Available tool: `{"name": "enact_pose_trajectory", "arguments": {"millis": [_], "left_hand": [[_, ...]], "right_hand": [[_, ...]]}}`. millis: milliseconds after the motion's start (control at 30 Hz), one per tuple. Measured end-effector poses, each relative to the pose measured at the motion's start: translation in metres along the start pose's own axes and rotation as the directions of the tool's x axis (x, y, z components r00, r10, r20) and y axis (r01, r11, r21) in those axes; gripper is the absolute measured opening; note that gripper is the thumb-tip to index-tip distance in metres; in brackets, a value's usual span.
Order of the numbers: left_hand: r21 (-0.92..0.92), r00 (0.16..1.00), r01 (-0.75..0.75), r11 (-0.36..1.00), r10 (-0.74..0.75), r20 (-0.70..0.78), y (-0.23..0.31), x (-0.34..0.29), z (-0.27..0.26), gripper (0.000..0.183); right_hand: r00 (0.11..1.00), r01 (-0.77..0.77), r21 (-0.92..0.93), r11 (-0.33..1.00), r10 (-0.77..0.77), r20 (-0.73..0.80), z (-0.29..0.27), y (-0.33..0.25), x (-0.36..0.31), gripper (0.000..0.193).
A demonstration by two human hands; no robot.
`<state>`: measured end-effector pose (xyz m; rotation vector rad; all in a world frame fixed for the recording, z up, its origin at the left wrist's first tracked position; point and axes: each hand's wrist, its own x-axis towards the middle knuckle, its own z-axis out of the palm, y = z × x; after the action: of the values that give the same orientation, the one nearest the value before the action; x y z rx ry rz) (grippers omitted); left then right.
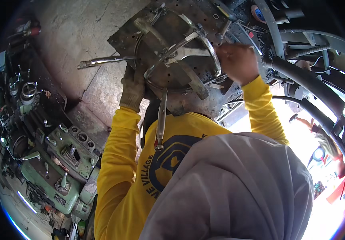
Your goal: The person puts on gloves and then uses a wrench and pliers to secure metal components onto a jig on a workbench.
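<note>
A round metal frame, with a bent rim and crossing flat bars, lies on a dark steel plate drilled with holes. Metal rods stick out from it: one rod toward the left, another rod toward me. My left hand, in a worn work glove, is at the left edge of the frame, below the left rod; its fingers are hidden in shadow. At the frame's right rim is my bare right hand, its fingers curled closed; whatever is inside them does not show.
A green machine with levers and dials stands at the left. Black curved bars and scrap metal crowd the right side. A ring-shaped washer lies on the plate's far side. Another person is at the far right in bright light.
</note>
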<state>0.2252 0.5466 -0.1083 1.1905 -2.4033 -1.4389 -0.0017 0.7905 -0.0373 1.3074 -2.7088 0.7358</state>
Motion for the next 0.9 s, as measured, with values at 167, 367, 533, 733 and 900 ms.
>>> {"name": "enact_pose_trajectory", "arguments": {"millis": [167, 367, 533, 733, 900], "left_hand": [[-0.055, 0.992, -0.122, 0.991, 0.123, 0.008, -0.021, 0.004, 0.003, 0.047], [-0.228, 0.988, 0.151, 0.962, -0.148, 0.031, 0.012, -0.005, 0.001, 0.046], [-0.140, 0.998, 0.047, 0.989, -0.041, 0.046, 0.004, -0.004, -0.002, 0.055], [-0.210, 0.997, 0.074, 0.975, -0.069, 0.035, 0.023, -0.006, -0.001, 0.053], [-0.172, 0.997, 0.071, 0.983, -0.067, 0.027, 0.016, -0.005, 0.000, 0.052]], "right_hand": [[0.992, 0.068, -0.068, 0.995, -0.060, 0.115, -0.008, 0.023, 0.044, 0.045], [0.908, 0.404, -0.087, 0.911, -0.387, 0.162, -0.010, 0.023, 0.090, 0.040], [0.781, 0.548, -0.047, 0.835, -0.490, 0.388, -0.010, 0.026, 0.131, 0.041], [0.722, 0.463, 0.150, 0.874, -0.469, 0.508, -0.008, 0.010, 0.162, 0.040], [0.682, 0.555, 0.140, 0.820, -0.545, 0.487, 0.008, 0.003, 0.171, 0.031]]}}
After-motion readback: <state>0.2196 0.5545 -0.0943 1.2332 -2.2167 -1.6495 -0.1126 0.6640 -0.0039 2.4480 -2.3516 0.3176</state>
